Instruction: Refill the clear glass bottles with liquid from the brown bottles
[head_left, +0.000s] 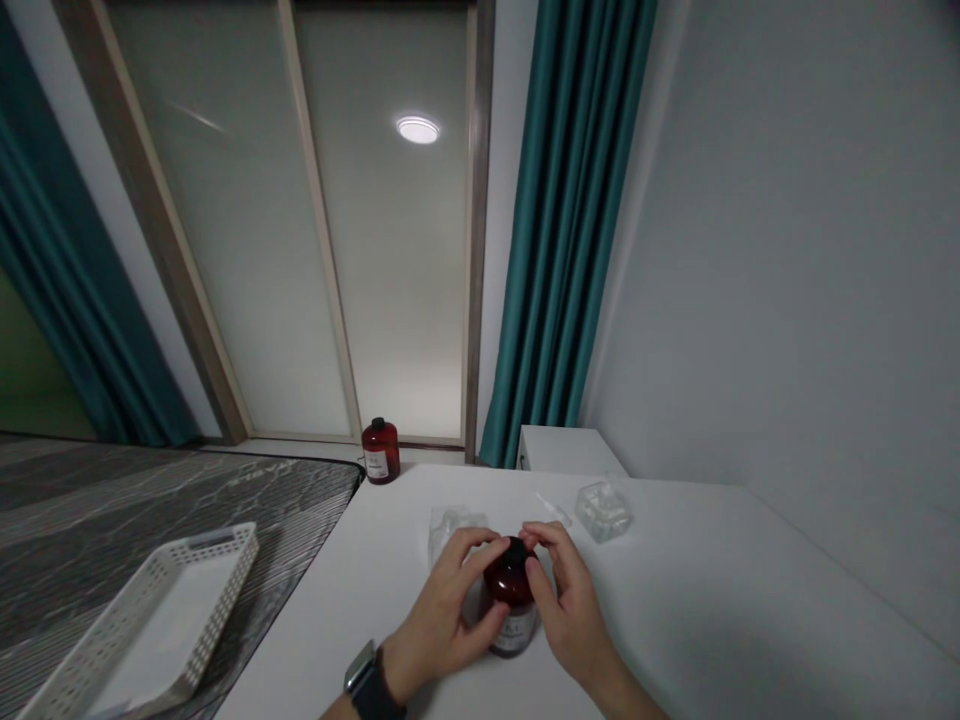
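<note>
A dark red-brown bottle (513, 632) with a black cap (515, 550) and a pale label stands upright on the white table, between my two hands. My left hand (442, 610), with a watch on its wrist, curls round the bottle's left side. Its thumb lies against the body and its fingertips reach the cap. From the right, my right hand (574, 610) closes on the top, thumb and fingers at the cap and shoulder. Behind my left hand lies a crumpled clear plastic wrapper (448, 525), partly hidden by the fingers.
A similar red-brown bottle (381, 460) stands at the table's far left corner. A clear, faceted container (603, 512) sits at the back right, near a thin clear piece (553, 508). A white perforated basket (241, 560) rests on the grey patterned surface to the left.
</note>
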